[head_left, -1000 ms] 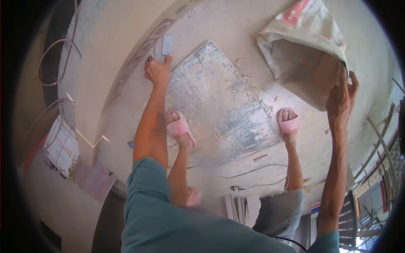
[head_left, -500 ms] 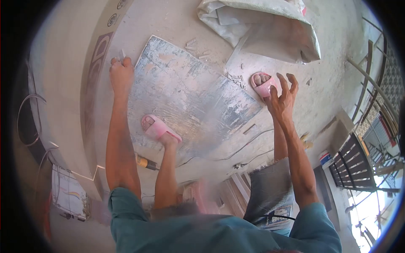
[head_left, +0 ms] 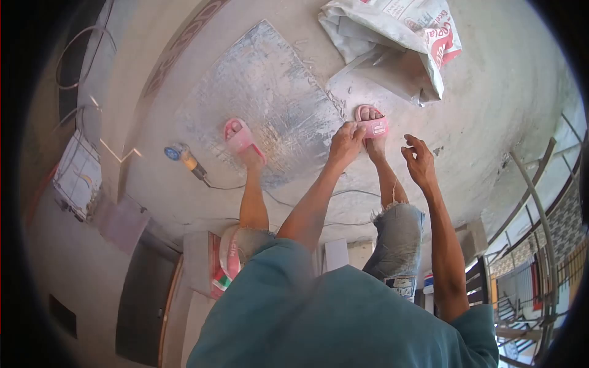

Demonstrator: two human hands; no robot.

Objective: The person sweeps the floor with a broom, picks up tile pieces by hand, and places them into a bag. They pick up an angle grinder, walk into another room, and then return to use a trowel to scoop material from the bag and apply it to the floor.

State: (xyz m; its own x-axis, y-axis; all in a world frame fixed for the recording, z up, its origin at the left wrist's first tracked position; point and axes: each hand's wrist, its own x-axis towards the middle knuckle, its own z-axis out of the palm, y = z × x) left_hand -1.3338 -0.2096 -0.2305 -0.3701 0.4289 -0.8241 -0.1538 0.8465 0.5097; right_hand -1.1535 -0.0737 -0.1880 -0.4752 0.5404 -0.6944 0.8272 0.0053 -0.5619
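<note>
My left hand [head_left: 345,146] is closed in a pinch beside the pink slipper [head_left: 377,127] on my right foot; anything between its fingertips is too small to make out. To the right of that slipper, my right hand [head_left: 420,161] hangs with its fingers curled but apart, holding nothing. Under and ahead of my feet lies a worn grey board [head_left: 264,80] with whitish, scratched patches. The other pink slipper [head_left: 241,140] stands on its lower left part. Small broken pieces lie along the board's right edge.
An open white sack [head_left: 392,52] with red print lies at the top. A power tool with a blue disc [head_left: 191,162] rests at the left, its cable running behind my feet. A long box with printing lines the upper left. Metal railings [head_left: 540,221] stand at the right.
My left hand has moved right, from the board's left edge to beside my right foot. My right hand has lowered slightly. The view has shifted, and the whole power tool now shows.
</note>
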